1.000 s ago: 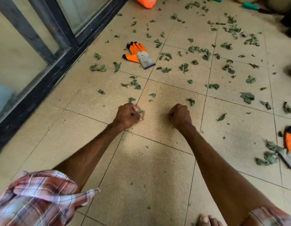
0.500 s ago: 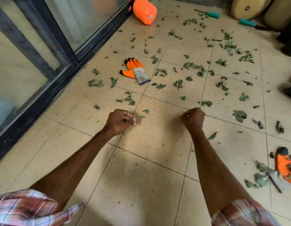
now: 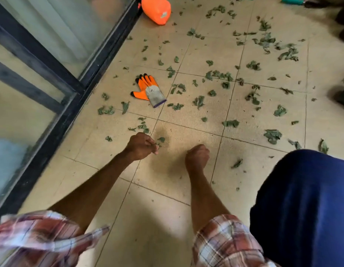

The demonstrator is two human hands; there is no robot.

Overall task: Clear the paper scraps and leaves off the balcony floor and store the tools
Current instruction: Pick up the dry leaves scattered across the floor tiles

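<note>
Green leaf scraps [image 3: 217,75] lie scattered over the beige tiled floor [image 3: 167,209], thickest at the far right. My left hand [image 3: 141,146] is curled low over the floor and pinches a small green scrap at its fingertips. Another leaf [image 3: 161,140] lies just beyond them. My right hand [image 3: 197,157] is closed in a fist beside it, its contents hidden. An orange and grey work glove [image 3: 149,89] lies flat ahead of my left hand. Teal tool handles [image 3: 291,0] show at the top edge.
A black-framed glass sliding door [image 3: 57,120] runs along the left. An orange container [image 3: 157,10] lies by its track at the top. My knee in dark blue cloth [image 3: 302,199] fills the lower right. Dark objects [image 3: 342,95] stand at the right edge.
My right hand reached forward, closed over a leaf and drew back; that leaf is gone from the floor. My view swung left, and the orange tool at the right dropped out of view.
</note>
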